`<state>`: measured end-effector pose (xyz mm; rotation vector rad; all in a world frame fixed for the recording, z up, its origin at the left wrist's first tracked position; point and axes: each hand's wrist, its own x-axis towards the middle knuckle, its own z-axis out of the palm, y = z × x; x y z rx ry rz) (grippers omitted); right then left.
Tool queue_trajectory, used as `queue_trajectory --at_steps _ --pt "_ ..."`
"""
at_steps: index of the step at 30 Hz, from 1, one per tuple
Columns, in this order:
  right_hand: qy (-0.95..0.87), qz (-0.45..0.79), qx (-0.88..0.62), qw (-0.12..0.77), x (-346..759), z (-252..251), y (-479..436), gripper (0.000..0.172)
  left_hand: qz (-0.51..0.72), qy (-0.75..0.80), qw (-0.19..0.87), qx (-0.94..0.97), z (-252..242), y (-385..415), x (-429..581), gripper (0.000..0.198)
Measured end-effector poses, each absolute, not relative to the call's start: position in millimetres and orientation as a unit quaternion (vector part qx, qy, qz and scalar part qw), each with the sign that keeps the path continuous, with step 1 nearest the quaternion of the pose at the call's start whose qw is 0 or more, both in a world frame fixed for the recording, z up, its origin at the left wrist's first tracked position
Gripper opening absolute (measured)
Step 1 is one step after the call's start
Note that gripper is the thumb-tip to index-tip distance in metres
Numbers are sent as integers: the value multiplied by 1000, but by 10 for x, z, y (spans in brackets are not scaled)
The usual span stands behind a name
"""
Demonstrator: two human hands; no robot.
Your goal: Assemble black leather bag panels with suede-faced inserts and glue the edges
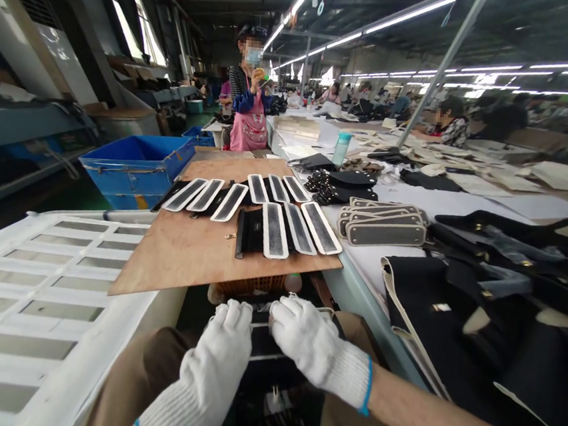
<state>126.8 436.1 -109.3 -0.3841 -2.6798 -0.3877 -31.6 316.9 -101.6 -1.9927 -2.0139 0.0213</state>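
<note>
Below the brown table (159,258), a black piece (264,342) lies at the lap, seemingly mid-work; the gloved left hand (221,347) and right hand (304,339) curl at it, grip hidden; nine white-bordered strips (276,232) lie laid out above, the remainder unclear

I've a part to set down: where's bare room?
The wooden board is bare at near left, between the white-edged strips and its front edge; a smaller patch lies beyond them. Crowded: between left hand and right hand, with a dark piece there; the table at right, with black bags and grey pieces.
</note>
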Motion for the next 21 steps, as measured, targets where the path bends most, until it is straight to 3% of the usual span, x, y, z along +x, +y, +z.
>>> queue_trajectory --at_steps 5,11,13,17,21 --pt "-959 -147 -135 200 1429 -1116 4475 23 0 -761 114 -638 -988 3130 -239 43" --pt "-966 -160 -129 158 1654 -956 4546 25 143 -728 56 -668 -545 3276 -31 40" --pt "-969 -163 -132 132 1725 -895 4568 24 119 -784 2 -609 -471 3339 63 42" --pt "-976 -159 -138 61 1830 -796 4564 23 46 -854 -54 -516 -521 3419 208 66" --pt "-977 -94 -193 -18 1809 -666 4493 26 44 -875 -69 -477 -578 3442 208 67"
